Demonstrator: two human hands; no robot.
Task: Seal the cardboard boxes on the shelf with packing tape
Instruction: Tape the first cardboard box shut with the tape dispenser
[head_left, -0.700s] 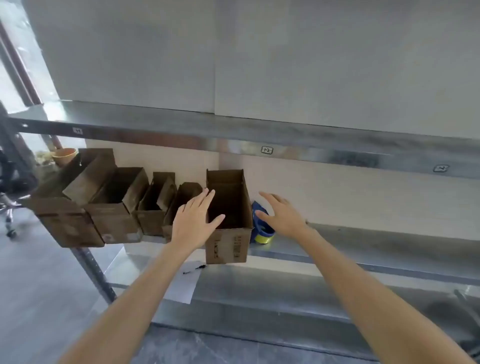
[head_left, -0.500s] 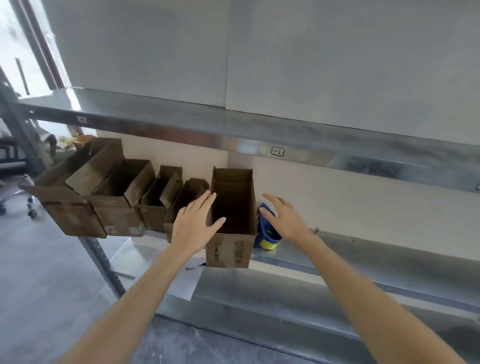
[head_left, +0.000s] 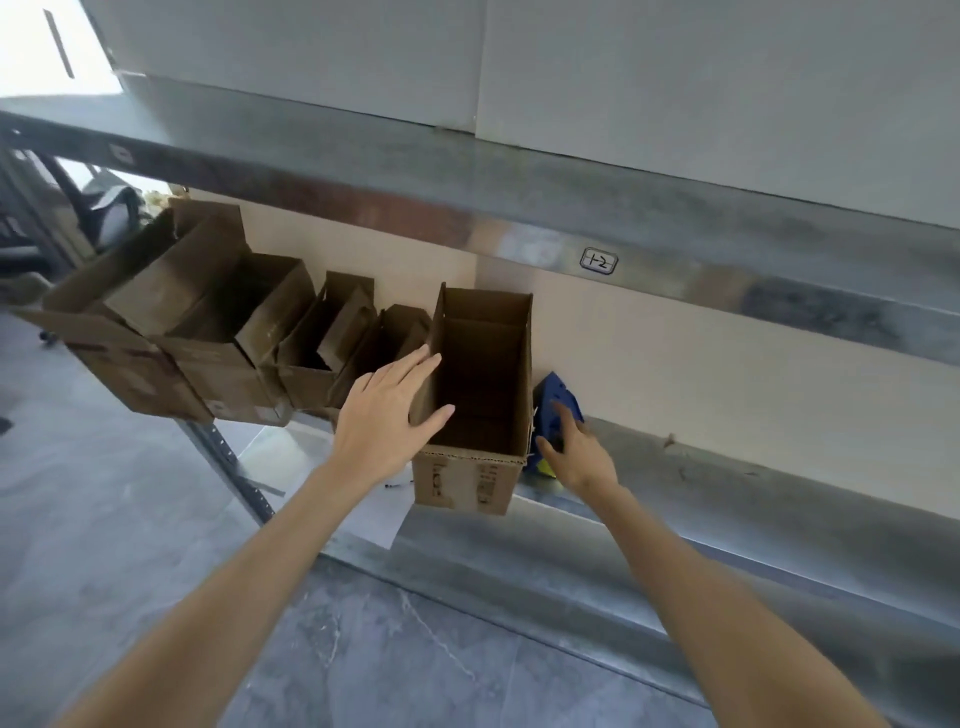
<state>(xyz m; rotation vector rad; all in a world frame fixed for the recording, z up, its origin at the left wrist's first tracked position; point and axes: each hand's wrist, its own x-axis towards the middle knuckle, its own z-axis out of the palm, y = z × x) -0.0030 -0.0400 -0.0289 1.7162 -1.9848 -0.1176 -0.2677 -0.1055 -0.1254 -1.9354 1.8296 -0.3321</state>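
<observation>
far left on the shelf (head_left: 753, 467), four open cardboard boxes (head_left: 223, 332) sit in a leaning row, flaps up and unsealed. just right of them my left hand (head_left: 387, 423) lies against the left wall of the tall open box (head_left: 483, 395). my fingers (head_left: 410, 366) are straight and a little spread along the outside of that wall, my thumb reaches over its rim toward the inside, and my forearm comes up from the lower left. this box stands between my two hands, its front end hanging past the shelf's edge, its top open. just beside its right wall is the blue and yellow tape dispenser (head_left: 558, 389), on the shelf near the back wall. my right hand (head_left: 582, 460) reaches to it palm down, fingers (head_left: 567, 420) apart and nearly straight, the forefinger laid on the blue body, nothing clasped. above, a label (head_left: 598, 261) sits on the upper shelf's edge.
</observation>
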